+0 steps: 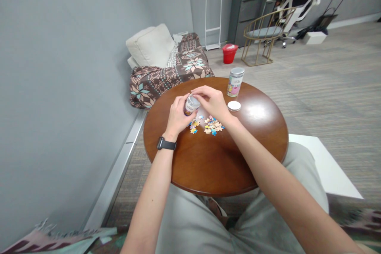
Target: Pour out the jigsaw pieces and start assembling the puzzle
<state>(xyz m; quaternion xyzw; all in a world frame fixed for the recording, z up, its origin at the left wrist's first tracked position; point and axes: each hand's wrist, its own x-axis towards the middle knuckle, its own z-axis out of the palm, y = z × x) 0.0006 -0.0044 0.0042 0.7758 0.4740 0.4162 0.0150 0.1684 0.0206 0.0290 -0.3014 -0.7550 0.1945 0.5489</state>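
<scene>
My left hand (178,116) is wrapped around a small cylindrical tin can (192,104) with a printed label, held tilted over the table. The fingers of my right hand (212,101) are closed at the far rim of the same can; whether they pinch a small part there is too small to make out. Just below the can, loose jigsaw puzzle pieces (213,125) lie in a pile, with a smaller group of pieces (194,126) to the left, partly behind my left hand. A round white lid (234,106) rests flat to the right of my right hand.
A second printed tin can (235,82) stands upright with its silver top at the back of the round wooden table (208,166). Beyond are a covered sofa (178,61), a red bin (229,53) and a gold-framed chair (264,33). A grey wall (74,87) runs along the left.
</scene>
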